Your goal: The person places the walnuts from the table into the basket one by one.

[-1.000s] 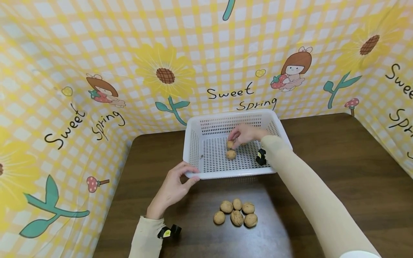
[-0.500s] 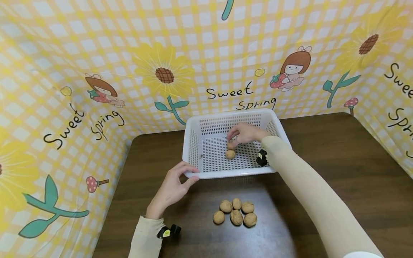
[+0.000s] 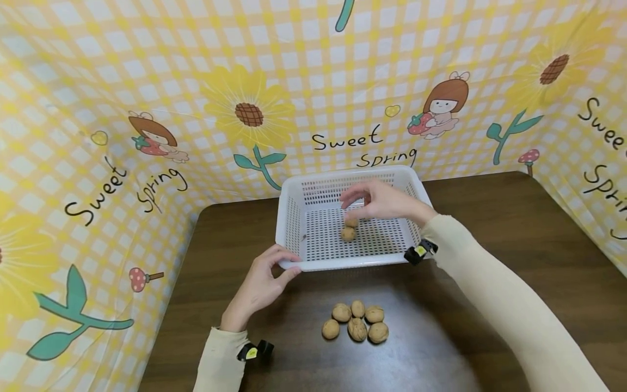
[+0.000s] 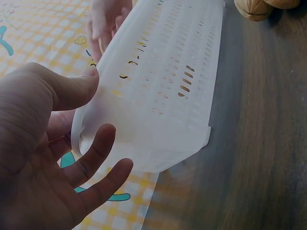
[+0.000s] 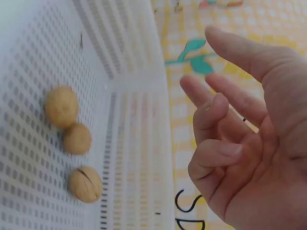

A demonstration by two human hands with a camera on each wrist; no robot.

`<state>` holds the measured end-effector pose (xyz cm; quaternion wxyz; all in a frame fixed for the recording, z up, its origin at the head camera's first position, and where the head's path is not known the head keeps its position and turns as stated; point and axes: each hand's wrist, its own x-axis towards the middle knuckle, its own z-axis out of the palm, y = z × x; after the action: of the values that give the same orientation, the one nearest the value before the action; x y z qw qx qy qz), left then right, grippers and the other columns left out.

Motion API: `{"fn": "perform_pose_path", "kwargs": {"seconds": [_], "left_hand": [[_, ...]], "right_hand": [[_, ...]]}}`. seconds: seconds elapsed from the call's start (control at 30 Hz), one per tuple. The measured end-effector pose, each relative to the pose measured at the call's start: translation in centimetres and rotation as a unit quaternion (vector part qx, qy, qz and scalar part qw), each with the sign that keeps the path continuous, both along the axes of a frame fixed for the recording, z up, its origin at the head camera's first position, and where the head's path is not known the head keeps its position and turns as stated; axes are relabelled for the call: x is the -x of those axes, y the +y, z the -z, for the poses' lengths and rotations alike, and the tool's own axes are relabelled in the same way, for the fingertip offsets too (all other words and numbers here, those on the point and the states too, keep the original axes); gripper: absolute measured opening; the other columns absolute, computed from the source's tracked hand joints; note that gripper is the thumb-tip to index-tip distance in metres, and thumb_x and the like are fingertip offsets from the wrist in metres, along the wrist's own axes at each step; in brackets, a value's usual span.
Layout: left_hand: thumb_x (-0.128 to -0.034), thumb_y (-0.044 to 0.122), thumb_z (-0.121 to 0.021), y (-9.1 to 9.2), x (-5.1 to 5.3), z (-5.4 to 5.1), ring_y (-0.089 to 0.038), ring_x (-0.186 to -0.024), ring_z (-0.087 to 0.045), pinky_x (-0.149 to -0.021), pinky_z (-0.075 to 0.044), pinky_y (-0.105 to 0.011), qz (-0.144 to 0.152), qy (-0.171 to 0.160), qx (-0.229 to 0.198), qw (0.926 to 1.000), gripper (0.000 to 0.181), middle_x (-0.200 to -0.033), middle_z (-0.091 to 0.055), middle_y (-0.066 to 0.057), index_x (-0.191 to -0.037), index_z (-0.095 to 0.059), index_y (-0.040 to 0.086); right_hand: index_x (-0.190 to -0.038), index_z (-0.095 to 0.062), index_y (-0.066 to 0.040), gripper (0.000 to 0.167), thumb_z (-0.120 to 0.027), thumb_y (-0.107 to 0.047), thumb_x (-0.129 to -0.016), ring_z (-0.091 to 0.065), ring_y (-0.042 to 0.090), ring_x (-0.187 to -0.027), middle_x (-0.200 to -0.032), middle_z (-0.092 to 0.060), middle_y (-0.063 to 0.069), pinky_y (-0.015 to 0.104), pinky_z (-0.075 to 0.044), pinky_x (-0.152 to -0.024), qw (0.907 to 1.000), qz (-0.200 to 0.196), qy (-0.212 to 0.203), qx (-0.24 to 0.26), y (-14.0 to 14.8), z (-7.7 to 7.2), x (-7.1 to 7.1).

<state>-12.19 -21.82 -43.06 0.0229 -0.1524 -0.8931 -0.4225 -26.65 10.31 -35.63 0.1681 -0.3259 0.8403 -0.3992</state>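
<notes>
A white perforated plastic basket (image 3: pixel 338 265) stands on the brown table. My left hand (image 3: pixel 262 283) holds its near left corner, with the thumb and a finger on either side of the rim in the left wrist view. Over the basket my right hand (image 3: pixel 382 200) hovers with fingers spread and nothing between them, as the right wrist view (image 5: pixel 244 129) confirms. Under it, three walnuts (image 5: pixel 86 184) lie on the basket floor. Two of these walnuts (image 3: pixel 348 233) show in the head view; the hand hides the other.
Several walnuts (image 3: pixel 357 329) lie grouped on the table (image 3: pixel 235 228) in front of the basket. Behind the basket and at both sides hangs a yellow checked cloth (image 3: pixel 313 81) with printed flowers. A black wrist camera (image 3: pixel 420 251) sits by the basket's near right rim.
The right hand has let go of a walnut in the basket and risen, its fingers now apart. Its forearm has shifted right. The left hand keeps its hold on the corner.
</notes>
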Motion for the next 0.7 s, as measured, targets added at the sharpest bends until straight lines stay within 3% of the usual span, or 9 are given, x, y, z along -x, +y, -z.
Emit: {"fn": "perform_pose_path", "kwargs": {"seconds": [0.1,0.17,0.27,0.5,0.7], "left_hand": [[-0.0981,0.016,-0.079,0.1,0.0,0.0,-0.015,-0.108,-0.063,-0.092,-0.054,-0.046,0.002,0.004,0.000,1.0000,0.012,-0.119,-0.070,0.005,-0.110,-0.079,0.019],[-0.0980,0.016,-0.079,0.1,0.0,0.0,-0.015,-0.108,-0.064,-0.093,-0.054,-0.050,0.000,0.003,-0.002,1.0000,0.012,-0.118,-0.070,0.005,-0.109,-0.078,0.020],[-0.0979,0.015,-0.079,0.1,0.0,0.1,-0.014,-0.107,-0.064,-0.094,-0.055,-0.050,0.000,0.001,-0.003,1.0000,0.013,-0.118,-0.070,0.006,-0.109,-0.078,0.021],[-0.0979,0.015,-0.079,0.3,0.2,0.3,-0.014,-0.107,-0.064,-0.093,-0.055,-0.042,0.006,0.003,0.002,1.0000,0.012,-0.117,-0.070,0.006,-0.109,-0.078,0.021],[-0.0961,0.013,-0.080,0.1,0.3,0.3,-0.014,-0.106,-0.065,-0.091,-0.055,-0.044,0.006,0.020,-0.002,0.9998,0.015,-0.117,-0.071,0.005,-0.110,-0.079,0.020]], "right_hand": [[-0.137,-0.069,-0.014,0.048,-0.082,-0.030,-0.094,-0.067,0.022,-0.087,-0.127,-0.077,0.009,0.033,-0.053,-0.077,0.9999,0.000,0.009,0.012,0.3,0.1,-2.2],[-0.132,-0.071,-0.014,0.044,-0.083,-0.029,-0.093,-0.067,0.020,-0.083,-0.123,-0.078,0.007,0.031,-0.053,-0.074,0.9996,-0.005,0.019,0.022,0.3,0.5,-3.6],[-0.125,-0.074,-0.016,0.037,-0.085,-0.028,-0.092,-0.068,0.015,-0.084,-0.115,-0.079,0.002,0.030,-0.054,-0.074,0.9983,-0.013,0.038,0.041,0.0,1.4,-5.6],[-0.114,-0.078,-0.017,0.023,-0.085,-0.021,-0.092,-0.064,0.003,-0.072,-0.103,-0.079,-0.001,0.027,-0.055,-0.060,0.9904,-0.034,0.073,0.112,0.3,4.1,-10.6],[-0.118,-0.076,-0.019,0.023,-0.082,-0.022,-0.096,-0.061,-0.001,-0.066,-0.103,-0.079,-0.004,0.027,-0.054,-0.054,0.9852,-0.079,0.069,0.136,1.0,6.5,-13.0]]}}
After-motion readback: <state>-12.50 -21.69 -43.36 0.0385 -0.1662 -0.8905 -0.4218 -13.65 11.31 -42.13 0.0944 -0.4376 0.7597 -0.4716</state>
